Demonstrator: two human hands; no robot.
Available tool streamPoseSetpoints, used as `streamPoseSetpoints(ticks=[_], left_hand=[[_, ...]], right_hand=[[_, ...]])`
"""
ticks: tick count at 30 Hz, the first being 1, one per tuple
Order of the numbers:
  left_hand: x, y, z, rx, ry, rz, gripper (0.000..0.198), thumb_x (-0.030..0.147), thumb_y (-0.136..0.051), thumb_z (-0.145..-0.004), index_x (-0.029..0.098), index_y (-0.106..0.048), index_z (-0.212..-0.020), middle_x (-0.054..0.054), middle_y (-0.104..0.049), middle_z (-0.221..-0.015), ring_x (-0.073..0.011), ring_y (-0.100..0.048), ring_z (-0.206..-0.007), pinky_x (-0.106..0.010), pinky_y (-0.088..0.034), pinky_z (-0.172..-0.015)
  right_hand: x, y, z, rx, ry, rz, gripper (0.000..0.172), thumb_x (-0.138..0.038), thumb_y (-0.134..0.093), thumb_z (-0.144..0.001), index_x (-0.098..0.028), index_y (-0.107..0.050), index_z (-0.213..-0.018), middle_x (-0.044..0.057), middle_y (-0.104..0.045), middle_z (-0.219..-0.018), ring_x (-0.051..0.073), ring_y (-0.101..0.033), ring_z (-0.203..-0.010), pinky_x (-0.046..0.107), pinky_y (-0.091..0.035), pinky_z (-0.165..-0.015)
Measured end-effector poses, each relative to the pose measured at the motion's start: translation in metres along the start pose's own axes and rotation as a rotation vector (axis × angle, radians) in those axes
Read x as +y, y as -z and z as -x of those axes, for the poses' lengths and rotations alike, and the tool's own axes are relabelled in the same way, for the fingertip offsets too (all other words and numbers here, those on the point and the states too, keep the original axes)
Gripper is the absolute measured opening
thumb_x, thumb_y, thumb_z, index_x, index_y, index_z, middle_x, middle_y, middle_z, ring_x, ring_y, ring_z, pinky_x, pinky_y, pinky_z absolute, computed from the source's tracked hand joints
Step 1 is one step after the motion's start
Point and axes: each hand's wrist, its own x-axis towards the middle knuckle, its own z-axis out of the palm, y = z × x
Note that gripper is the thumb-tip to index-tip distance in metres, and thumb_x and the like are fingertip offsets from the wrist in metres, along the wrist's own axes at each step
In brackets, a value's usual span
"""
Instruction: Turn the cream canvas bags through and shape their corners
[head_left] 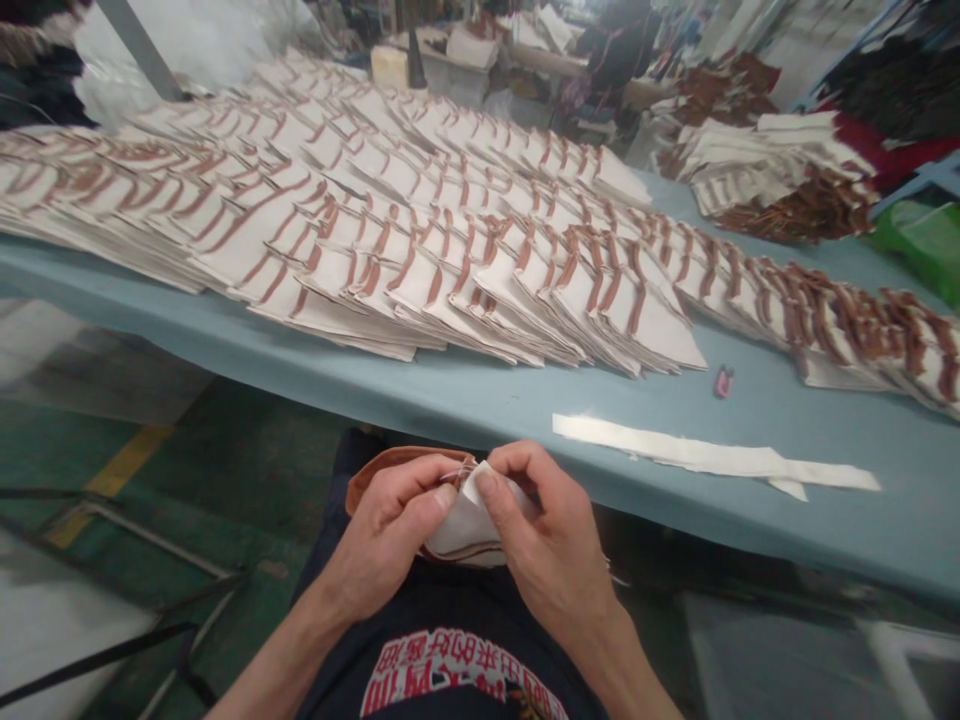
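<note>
In the head view, both hands pinch one white fabric piece with brown trim (466,530), held over my lap just in front of the table edge. My left hand (397,520) grips it at the brown-trimmed side, where some loose pale threads show by the fingertips. With thumb and fingers closed, my right hand (551,525) holds a raised white corner close to the left fingertips. Part of the piece is hidden behind the hands. A brown strap-like edge curves out beyond my left hand.
The blue-topped table (480,395) carries overlapping rows of white, brown-trimmed fabric pieces (420,250). Nearer me lie a white fabric strip (675,450) and a small pink thread snipper (724,382). More fabric piles (780,170) and a green bag (919,240) are at the right.
</note>
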Motion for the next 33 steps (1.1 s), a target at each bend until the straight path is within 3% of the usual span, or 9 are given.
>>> streamPoseSetpoints(ticks=[12, 24, 33], left_hand=[[0.004, -0.005, -0.001, 0.061, -0.004, -0.014, 0.022, 0.034, -0.067, -0.087, 0.013, -0.073, -0.086, -0.003, -0.066, -0.080, -0.0161, -0.058, -0.072, -0.022, -0.048, -0.064], [-0.008, -0.008, 0.006, 0.150, -0.098, -0.174, 0.020, 0.026, -0.058, -0.089, 0.014, -0.068, -0.076, -0.001, -0.065, -0.073, -0.0137, -0.056, -0.065, -0.022, -0.044, -0.061], [-0.013, -0.011, 0.017, 0.209, -0.160, -0.266, 0.021, 0.024, -0.056, -0.086, 0.015, -0.067, -0.070, 0.001, -0.065, -0.065, -0.0133, -0.056, -0.059, -0.022, -0.042, -0.056]], right_hand=[[-0.003, -0.009, 0.005, 0.095, 0.105, 0.046, 0.017, -0.028, -0.061, -0.099, -0.021, -0.061, -0.083, -0.001, -0.064, -0.076, 0.015, -0.060, -0.069, 0.026, -0.044, -0.065], [0.003, -0.015, 0.013, 0.117, 0.171, 0.069, 0.013, -0.025, -0.060, -0.098, -0.022, -0.061, -0.086, 0.001, -0.067, -0.080, 0.016, -0.063, -0.072, 0.029, -0.047, -0.067], [0.006, -0.014, 0.012, -0.124, -0.105, -0.210, 0.019, -0.035, -0.062, -0.096, -0.021, -0.059, -0.084, -0.002, -0.059, -0.076, 0.014, -0.054, -0.067, 0.027, -0.042, -0.063]])
